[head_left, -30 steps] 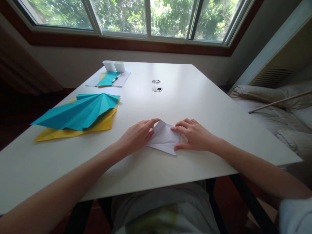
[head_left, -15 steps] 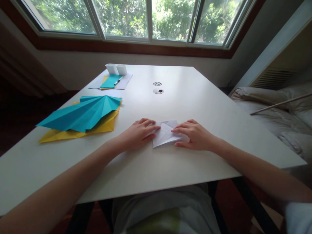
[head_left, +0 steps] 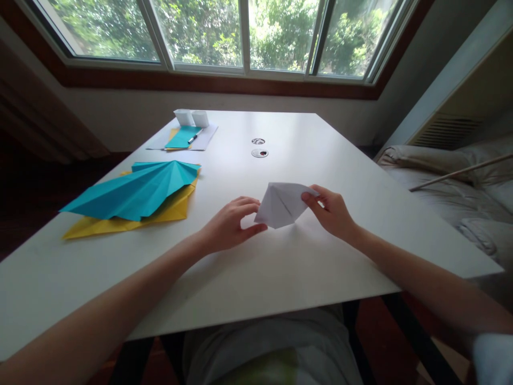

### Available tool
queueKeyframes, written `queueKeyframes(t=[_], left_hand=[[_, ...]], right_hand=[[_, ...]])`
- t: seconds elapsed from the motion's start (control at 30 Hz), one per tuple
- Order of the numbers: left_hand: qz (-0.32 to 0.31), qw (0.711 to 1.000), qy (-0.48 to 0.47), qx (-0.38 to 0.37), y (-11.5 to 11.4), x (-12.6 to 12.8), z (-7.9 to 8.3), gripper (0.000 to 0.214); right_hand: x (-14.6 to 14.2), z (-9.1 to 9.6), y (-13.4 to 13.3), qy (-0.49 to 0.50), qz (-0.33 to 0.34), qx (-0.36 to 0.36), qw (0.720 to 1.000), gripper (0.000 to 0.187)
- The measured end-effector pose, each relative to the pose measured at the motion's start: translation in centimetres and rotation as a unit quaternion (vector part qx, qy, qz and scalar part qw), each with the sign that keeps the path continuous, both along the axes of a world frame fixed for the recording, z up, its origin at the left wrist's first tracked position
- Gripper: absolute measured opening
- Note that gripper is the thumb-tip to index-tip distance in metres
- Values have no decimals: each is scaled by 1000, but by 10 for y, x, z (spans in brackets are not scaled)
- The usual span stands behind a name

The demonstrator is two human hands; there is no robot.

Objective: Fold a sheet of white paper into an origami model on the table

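A folded piece of white paper (head_left: 282, 206) with crease lines is held up, tilted, just above the white table (head_left: 240, 289). My right hand (head_left: 331, 211) pinches its upper right corner between thumb and fingers. At the paper's left edge is my left hand (head_left: 234, 222), thumb and fingers apart around the corner. Its fingertips come close to the paper, and no firm grip shows.
A pleated blue paper (head_left: 140, 190) lies over folded yellow paper (head_left: 172, 214) on the left. Farther back are two white paper boxes (head_left: 191, 117), blue paper (head_left: 180, 138) and a pen (head_left: 195, 136). Two round fittings (head_left: 259, 153) sit mid-table.
The white paper has come up off the table, raised and tilted by my right hand. My left hand has loosened from lying on it, its thumb and fingers spreading apart.
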State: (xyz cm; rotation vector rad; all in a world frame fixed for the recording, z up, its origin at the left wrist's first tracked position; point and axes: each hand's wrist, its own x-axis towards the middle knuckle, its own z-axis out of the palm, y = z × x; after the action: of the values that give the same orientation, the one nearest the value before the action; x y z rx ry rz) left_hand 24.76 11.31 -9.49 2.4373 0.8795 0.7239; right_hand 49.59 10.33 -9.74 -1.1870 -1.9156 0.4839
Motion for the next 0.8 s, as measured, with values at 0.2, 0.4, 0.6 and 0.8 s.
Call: queueKeyframes(t=[0.2, 0.4, 0.6, 0.8], left_hand=[[58, 920, -233, -311, -10, 19, -1, 26], [142, 901, -280, -299, -10, 16, -1, 43], [103, 946, -255, -175, -7, 16, -7, 30], [170, 967, -187, -47, -14, 27, -14, 33]], right_hand=[[-5, -9, 10, 252, 41, -157, 954, 39], [-4, -7, 7, 251, 69, -187, 947, 22], [-10, -6, -1, 225, 97, -251, 936, 61], [-17, -14, -3, 211, 69, -199, 954, 48]])
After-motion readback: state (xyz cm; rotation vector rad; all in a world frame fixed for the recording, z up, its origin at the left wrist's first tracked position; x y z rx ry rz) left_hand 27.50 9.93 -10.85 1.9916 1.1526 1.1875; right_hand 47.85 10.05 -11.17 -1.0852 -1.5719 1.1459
